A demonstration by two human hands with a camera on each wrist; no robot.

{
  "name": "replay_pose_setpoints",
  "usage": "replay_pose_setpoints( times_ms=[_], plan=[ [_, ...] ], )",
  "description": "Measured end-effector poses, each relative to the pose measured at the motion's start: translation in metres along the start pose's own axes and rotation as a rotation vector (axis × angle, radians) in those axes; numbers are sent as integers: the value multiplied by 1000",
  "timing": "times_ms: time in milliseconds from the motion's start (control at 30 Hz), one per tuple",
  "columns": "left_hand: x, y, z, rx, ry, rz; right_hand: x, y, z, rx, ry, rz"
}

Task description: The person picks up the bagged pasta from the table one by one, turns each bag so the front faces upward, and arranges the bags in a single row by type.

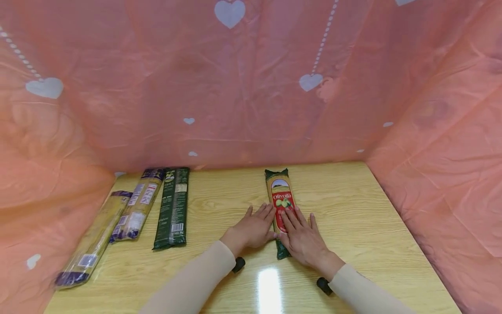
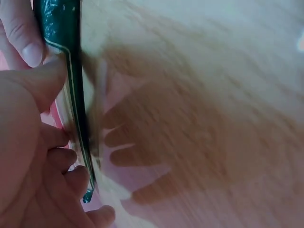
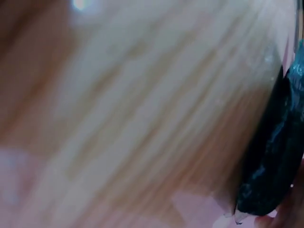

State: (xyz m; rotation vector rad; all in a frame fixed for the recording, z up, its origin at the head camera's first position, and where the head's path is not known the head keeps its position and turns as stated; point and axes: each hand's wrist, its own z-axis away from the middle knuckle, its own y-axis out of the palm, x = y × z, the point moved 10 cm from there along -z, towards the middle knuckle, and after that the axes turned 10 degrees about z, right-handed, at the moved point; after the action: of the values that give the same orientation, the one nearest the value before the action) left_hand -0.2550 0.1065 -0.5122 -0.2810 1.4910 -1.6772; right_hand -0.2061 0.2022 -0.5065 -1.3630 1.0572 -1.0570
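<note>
A green-ended pasta packet [image 1: 281,196] with a red "Olivoilà" label lies lengthwise on the wooden table, front side up. Along its left edge, my left hand [image 1: 252,226] touches it with fairly straight fingers. My right hand [image 1: 303,240] lies over the lower right part of the packet, fingers spread and covering some of the label. In the left wrist view, the fingertips meet the side of the green wrapper [image 2: 59,23]. The right wrist view has the dark green packet [image 3: 270,156] at its right edge, with only a bit of hand in the corner.
At the left of the table [image 1: 227,187] lie a dark green packet [image 1: 172,209] back side up, a purple-ended pasta packet [image 1: 139,203] and another purple-ended packet [image 1: 96,240]. A pink cloth with hearts [image 1: 251,96] rises behind the table and along both sides.
</note>
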Motion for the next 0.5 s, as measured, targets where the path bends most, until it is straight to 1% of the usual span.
replay_pose_setpoints(
  times_ms=[100, 233, 300, 367, 500],
  plan=[
    [-4, 0, 0, -12, 7, -17, 0, 5, 1, 45, -7, 29],
    [-8, 2, -6, -16, 18, -15, -6, 8, 1, 76, 11, 53],
    [-11, 3, -12, -11, 22, -12, -12, 7, 1, 78, 30, 51],
    [-15, 2, -18, -8, 23, -8, -18, 6, 0, 60, 46, 36],
    [-24, 1, -34, -2, 22, -16, -34, 4, 1, 43, 82, 29]
  ],
)
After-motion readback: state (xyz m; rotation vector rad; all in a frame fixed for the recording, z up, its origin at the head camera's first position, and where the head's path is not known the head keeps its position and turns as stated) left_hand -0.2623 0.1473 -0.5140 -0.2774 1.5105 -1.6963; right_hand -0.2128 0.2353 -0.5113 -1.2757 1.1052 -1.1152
